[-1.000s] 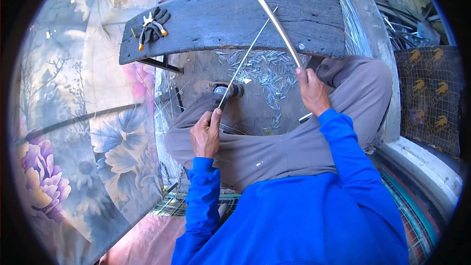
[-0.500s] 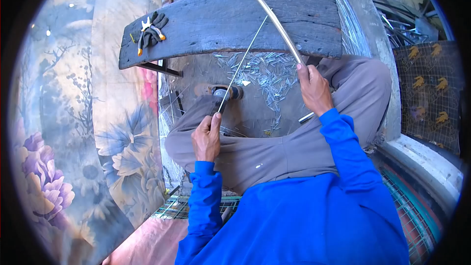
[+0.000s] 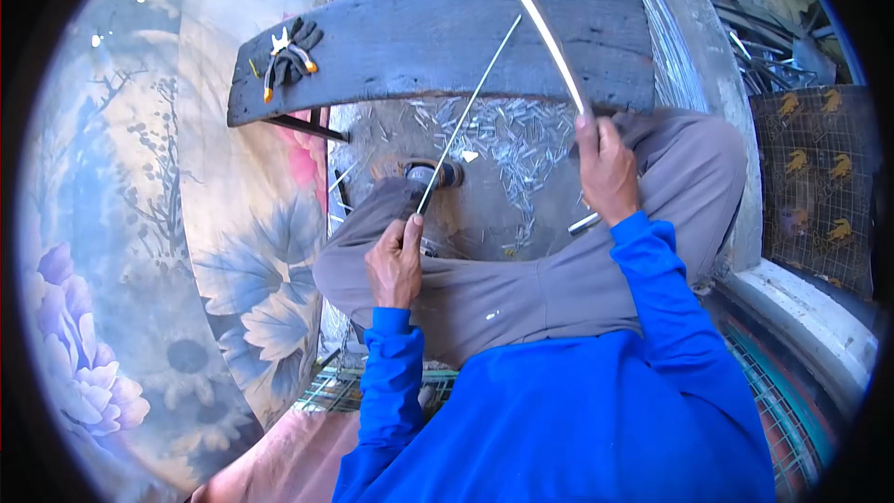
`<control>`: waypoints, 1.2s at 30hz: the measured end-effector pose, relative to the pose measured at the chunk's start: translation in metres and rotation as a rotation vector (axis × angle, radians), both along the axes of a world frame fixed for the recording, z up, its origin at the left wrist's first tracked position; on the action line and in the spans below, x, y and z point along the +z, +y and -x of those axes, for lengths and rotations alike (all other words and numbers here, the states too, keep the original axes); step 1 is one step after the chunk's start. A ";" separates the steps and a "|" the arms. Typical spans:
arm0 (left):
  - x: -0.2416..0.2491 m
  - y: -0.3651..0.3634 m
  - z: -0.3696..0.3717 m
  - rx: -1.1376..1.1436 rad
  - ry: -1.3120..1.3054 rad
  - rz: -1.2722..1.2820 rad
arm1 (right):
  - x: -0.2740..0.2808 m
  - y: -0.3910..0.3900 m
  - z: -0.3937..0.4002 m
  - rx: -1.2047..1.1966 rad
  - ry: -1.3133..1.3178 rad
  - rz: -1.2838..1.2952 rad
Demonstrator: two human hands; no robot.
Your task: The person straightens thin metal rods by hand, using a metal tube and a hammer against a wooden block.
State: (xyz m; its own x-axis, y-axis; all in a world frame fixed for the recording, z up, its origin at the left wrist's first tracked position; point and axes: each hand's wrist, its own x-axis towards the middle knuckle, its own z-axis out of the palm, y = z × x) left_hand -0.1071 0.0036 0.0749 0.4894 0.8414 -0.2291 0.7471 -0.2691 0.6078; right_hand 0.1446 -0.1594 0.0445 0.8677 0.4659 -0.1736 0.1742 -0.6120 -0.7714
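My left hand [image 3: 395, 265] is closed around the lower end of a thin straight rod [image 3: 470, 107], which slants up and right over the bench's near edge. In my right hand [image 3: 610, 168] is a long, pale, shiny bar [image 3: 545, 33], gripped near its lower part and pointing up and left. Below that hand a short pale end piece [image 3: 584, 223] shows against my leg; whether it belongs to the bar cannot be seen. The bar and the rod are apart, with the rod's tip left of the bar.
A dark wooden bench [image 3: 419, 47] stands ahead, with pliers [image 3: 272, 74] and dark gloves [image 3: 303, 42] at its left end. Many cut slivers [image 3: 521, 154] litter the floor. Long thin rods [image 3: 666, 47] lie beyond the bench's right end. A flower-patterned cloth [image 3: 140, 177] hangs at left.
My right hand has risen slightly, carrying the bar's tip higher, past the bench's far edge. The rod's tip has shifted a little up and right. My left hand stays almost still.
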 end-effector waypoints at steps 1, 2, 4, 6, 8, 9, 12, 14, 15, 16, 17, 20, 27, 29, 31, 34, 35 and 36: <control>0.002 0.000 -0.001 0.000 0.030 0.020 | 0.015 0.003 0.001 -0.043 -0.058 -0.113; 0.003 0.002 -0.005 0.002 0.048 0.031 | 0.028 0.007 -0.003 -0.084 -0.128 -0.236; 0.008 -0.002 -0.006 -0.001 0.053 0.026 | 0.037 0.009 -0.005 -0.061 -0.184 -0.303; 0.010 -0.003 -0.010 -0.013 0.049 0.019 | 0.038 0.010 -0.008 -0.075 -0.293 -0.390; 0.010 -0.005 -0.009 -0.011 0.033 0.038 | 0.007 0.002 -0.007 -0.074 -0.228 -0.326; 0.009 -0.006 -0.006 -0.015 0.027 0.035 | -0.024 -0.006 -0.012 0.011 -0.139 -0.077; 0.001 -0.003 -0.010 -0.019 0.023 0.015 | -0.023 -0.005 -0.020 0.078 -0.011 0.161; 0.005 -0.007 -0.007 0.022 0.026 0.100 | 0.000 -0.001 -0.011 0.008 -0.056 -0.017; 0.006 -0.006 -0.008 0.021 0.040 0.100 | 0.016 0.003 -0.009 -0.029 -0.084 -0.113; 0.008 -0.007 -0.008 0.025 0.044 0.099 | 0.022 0.004 -0.009 -0.025 -0.080 -0.115; 0.009 -0.007 -0.008 0.025 0.050 0.100 | 0.025 0.005 -0.008 -0.030 -0.139 -0.214; 0.006 -0.003 -0.007 0.017 0.037 0.095 | 0.003 -0.003 -0.006 -0.036 -0.164 -0.271; 0.004 -0.006 -0.006 0.018 0.070 0.087 | 0.002 -0.008 0.001 0.057 0.036 0.063; -0.001 -0.008 -0.004 0.031 0.062 0.091 | 0.015 -0.003 0.006 0.022 -0.073 -0.192; -0.002 -0.008 -0.003 0.032 0.053 0.093 | 0.005 -0.003 0.007 0.075 -0.053 -0.025; -0.002 -0.008 -0.005 -0.005 0.105 0.045 | -0.003 -0.007 0.005 0.146 -0.022 0.196; -0.006 -0.007 -0.005 -0.010 0.066 0.027 | -0.003 -0.006 0.002 0.171 -0.004 0.249; -0.006 -0.011 -0.004 -0.005 0.041 0.021 | 0.001 -0.006 0.003 0.180 -0.004 0.254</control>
State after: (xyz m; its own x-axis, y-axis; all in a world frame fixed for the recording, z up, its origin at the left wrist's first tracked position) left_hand -0.1031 -0.0072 0.0691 0.4834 0.8340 -0.2662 0.7700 -0.2603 0.5825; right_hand 0.1412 -0.1650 0.0454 0.7758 0.5545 -0.3009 0.3006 -0.7442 -0.5964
